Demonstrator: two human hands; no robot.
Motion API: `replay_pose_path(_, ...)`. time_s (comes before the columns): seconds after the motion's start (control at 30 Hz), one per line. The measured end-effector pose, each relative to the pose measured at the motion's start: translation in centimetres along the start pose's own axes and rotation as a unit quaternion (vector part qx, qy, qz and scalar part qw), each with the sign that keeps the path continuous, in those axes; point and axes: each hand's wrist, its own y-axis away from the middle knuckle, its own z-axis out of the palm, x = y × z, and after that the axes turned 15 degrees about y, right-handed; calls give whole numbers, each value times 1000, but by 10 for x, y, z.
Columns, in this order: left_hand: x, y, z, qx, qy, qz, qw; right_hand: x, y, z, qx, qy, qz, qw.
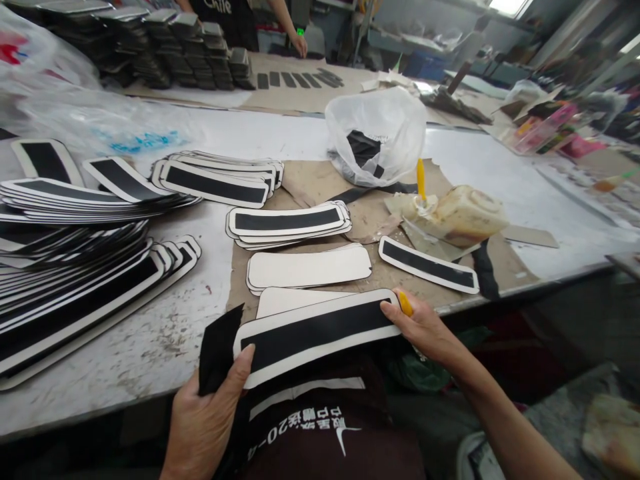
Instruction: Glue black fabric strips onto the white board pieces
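Observation:
A long cream panel with a black strip on its face [320, 330] is held at both ends above the table's front edge. My left hand [213, 407] grips its left end, thumb on top, with a loose black piece [217, 347] beside the thumb. At the right end, my right hand [420, 323] pinches the corner, and a yellow thing [405, 304] shows at its fingers. Behind the held panel lie plain cream panels [310, 267] and a small stack of striped panels [290, 220]. One single striped panel [429, 265] rests to the right.
Tall stacks of striped panels [75, 293] fill the left. A plastic bag with black pieces [377, 137] stands behind, near a stained glue container [465, 213] and a yellow-handled tool [421, 180]. Across the table, a person's hand [300, 45] is near dark strips [300, 79].

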Motion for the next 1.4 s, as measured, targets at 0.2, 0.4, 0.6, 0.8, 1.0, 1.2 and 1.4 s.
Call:
replay_pose_path(0.2, 11, 10, 4, -19, -47, 38, 998, 4, -1, 2, -17, 7, -3, 1000)
replay_pose_path(0.4, 18, 17, 8, -35, -72, 103, 991, 4, -3, 4, -13, 15, -3, 1000)
replay_pose_path(0.6, 21, 19, 9, -27, -73, 118, 990, 4, -5, 4, -15, -17, 8, 1000)
replay_pose_path(0.8, 16, 22, 9, -26, -107, 185, 977, -2, -8, 6, -20, -56, 61, 996)
replay_pose_path(1.0, 7, 19, 4, -32, -96, 175, 979, -8, -10, 3, -17, -73, 64, 995)
replay_pose_path(1.2, 6, 3, 5, 38, 59, -68, 995, 2, -11, 4, -72, -190, 69, 977)
replay_pose_path(1.4, 13, 0, 13, -45, 195, -173, 964, -1, -9, 4, -125, -383, 116, 908)
